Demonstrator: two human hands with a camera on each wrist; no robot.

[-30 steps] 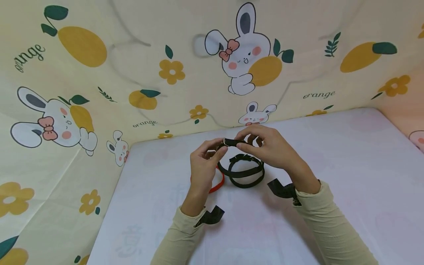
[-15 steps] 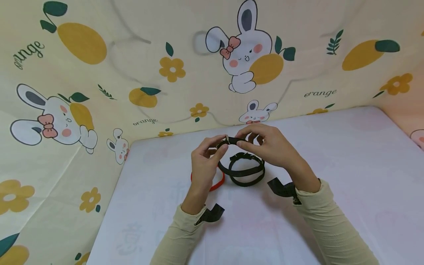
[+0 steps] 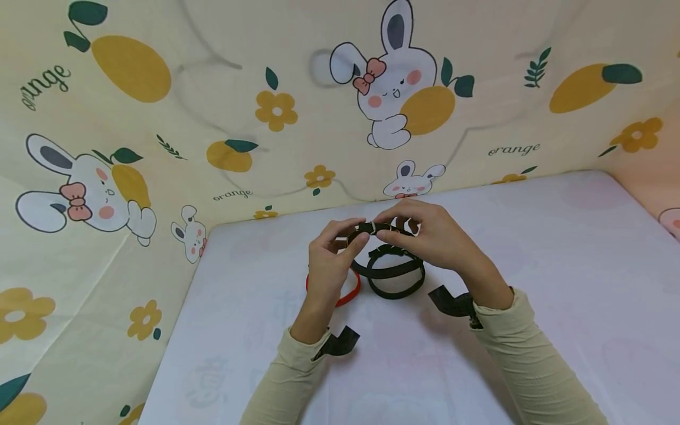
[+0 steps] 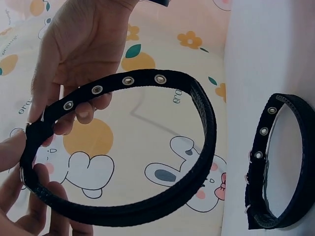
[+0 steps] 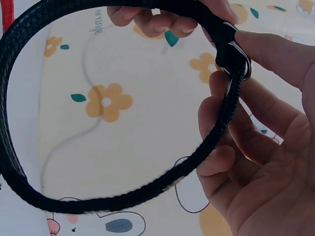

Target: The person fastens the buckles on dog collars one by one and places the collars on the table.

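Note:
A black collar, bent into a closed loop, is held up above the table between both hands. My left hand pinches its strap at the left of the top edge. My right hand pinches the same edge at the right, thumb close to the metal buckle hardware. Several metal eyelets line the strap in the left wrist view. Fingers partly cover the buckle. Behind the held loop, a second black collar stands on the table. A red collar lies partly hidden by my left hand and wrist.
The white-covered table meets a cream wall cloth printed with rabbits and oranges at its back edge. Black straps hang from both wrists, one near the left cuff and one near the right cuff.
The metal piece on the strap's top edge has shifted right, toward my right thumb. My left hand has edged slightly right. Both collars on the table stay put.

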